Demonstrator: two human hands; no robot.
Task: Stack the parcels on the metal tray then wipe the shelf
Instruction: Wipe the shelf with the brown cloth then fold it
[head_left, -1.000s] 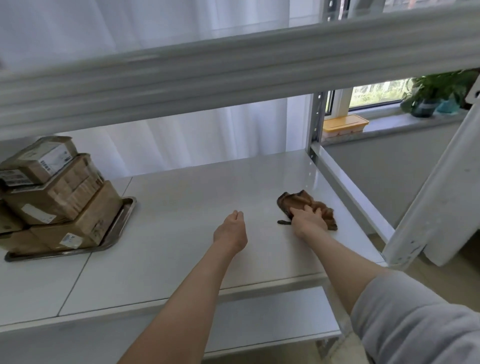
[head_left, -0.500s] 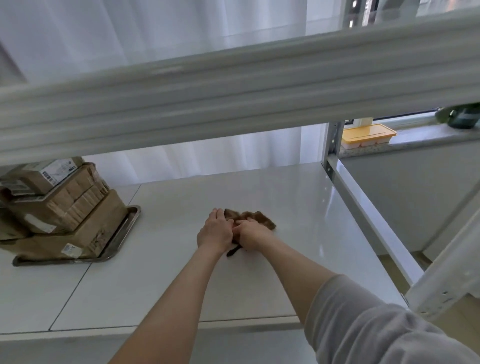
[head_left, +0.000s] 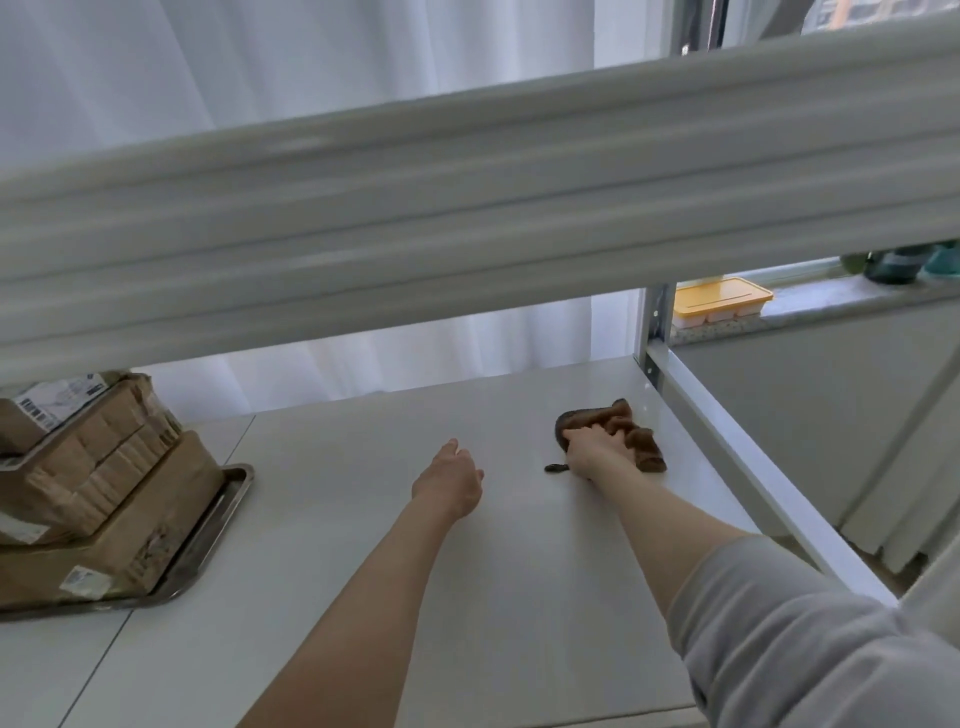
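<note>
While parcels (head_left: 88, 467) sit stacked on metal tray (head_left: 218, 525) at left, cloth (head_left: 621, 434) swept back from mid-shelf to right end of shelf (head_left: 363, 597). Right hand (head_left: 592, 449) fingers press cloth flat; left hand (head_left: 452, 480) lifted off, fingers loose, holding nothing. Wiping stroke underway, left part likely unwiped.

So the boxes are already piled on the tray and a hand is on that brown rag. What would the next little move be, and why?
Probably a sweep of the brown cloth leftward across the white shelf. The right hand presses it down near the shelf's right edge, so most of the surface lies to its left. The parcels sit stacked on the metal tray, and the left hand is empty.
</note>
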